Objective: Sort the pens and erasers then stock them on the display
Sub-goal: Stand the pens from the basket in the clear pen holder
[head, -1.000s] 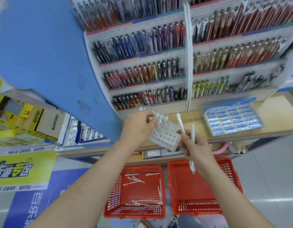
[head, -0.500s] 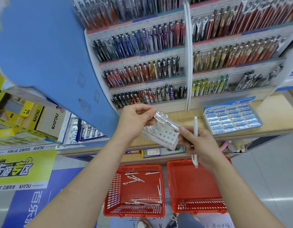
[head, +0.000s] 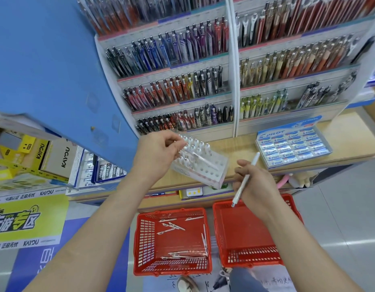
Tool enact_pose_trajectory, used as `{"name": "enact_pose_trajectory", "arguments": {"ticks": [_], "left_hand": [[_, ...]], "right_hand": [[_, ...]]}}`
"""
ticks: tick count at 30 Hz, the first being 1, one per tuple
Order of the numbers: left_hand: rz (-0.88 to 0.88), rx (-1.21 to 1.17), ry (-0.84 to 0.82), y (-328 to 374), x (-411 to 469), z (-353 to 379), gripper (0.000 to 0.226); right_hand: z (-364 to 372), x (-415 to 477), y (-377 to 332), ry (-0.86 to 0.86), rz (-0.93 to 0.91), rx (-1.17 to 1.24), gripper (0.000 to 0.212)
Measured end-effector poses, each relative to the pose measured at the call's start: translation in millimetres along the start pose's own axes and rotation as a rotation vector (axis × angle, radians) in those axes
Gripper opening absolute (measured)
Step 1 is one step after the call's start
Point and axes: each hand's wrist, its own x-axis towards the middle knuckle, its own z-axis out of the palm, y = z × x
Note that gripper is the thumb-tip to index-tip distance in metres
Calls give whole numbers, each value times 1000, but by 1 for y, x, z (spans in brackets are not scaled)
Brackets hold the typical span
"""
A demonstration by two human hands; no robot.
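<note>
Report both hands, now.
Left hand: pinches a clear pen.
Right hand: fingers closed round a white pen.

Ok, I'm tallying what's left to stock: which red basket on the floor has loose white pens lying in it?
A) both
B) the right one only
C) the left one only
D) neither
C: white pens lie scattered in the left red basket, while the right red basket shows none on its visible floor.
</note>
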Motion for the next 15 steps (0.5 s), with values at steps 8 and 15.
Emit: {"name": "enact_pose_trajectory", "arguments": {"ticks": [8, 15], "left_hand": [[330, 540, 19, -5, 9, 20, 22], [345, 683, -42, -15, 14, 39, 27]], "right_hand": [[-13, -3, -1, -66, 6, -5, 23], [-14, -2, 1, -63, 36, 45, 21]]}}
